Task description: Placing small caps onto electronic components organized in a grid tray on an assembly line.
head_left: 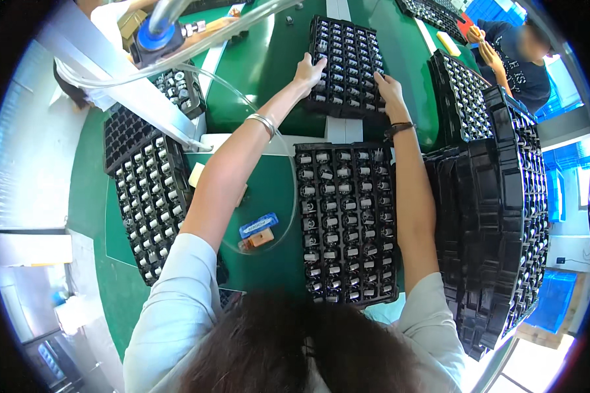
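At the far middle of the green bench, I have both arms stretched out to a black plastic tray [339,111] filled with rows of small silver-and-white parts. My left hand [309,74] is closed on its left edge, thumb on top. On the opposite edge, my right hand [391,92] grips the tray too, its fingers partly hidden. Nearer to me, between my forearms, lies a second black tray [343,147] with similar parts in its pockets. Whether the far tray is raised or rests on the bench, I cannot tell.
Black trays [459,216] stand in a tall stack at my right. More filled trays [152,203] lie at my left. A blue packet [259,224] and an orange-brown block [257,239] sit beside a clear hose [293,196]. Another person [514,62] works at the far right.
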A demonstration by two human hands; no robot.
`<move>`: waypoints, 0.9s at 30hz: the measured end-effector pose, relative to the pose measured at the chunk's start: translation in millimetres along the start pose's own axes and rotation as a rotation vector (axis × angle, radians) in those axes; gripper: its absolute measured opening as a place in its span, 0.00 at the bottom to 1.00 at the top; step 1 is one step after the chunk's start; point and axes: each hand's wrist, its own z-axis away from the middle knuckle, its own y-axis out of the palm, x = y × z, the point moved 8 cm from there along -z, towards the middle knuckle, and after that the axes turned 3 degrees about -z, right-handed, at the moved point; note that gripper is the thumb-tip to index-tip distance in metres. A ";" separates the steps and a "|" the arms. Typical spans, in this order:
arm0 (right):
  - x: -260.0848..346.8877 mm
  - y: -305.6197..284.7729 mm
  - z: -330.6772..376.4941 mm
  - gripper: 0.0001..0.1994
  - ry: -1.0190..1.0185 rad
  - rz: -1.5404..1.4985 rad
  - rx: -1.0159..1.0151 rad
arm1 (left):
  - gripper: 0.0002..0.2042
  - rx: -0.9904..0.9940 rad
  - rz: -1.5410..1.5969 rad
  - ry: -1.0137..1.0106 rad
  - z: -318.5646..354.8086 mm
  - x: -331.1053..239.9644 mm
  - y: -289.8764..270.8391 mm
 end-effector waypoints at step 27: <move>134.2 -30.2 112.8 0.28 -0.267 0.036 0.039 | 0.34 -0.138 0.077 0.204 89.4 -76.1 -76.0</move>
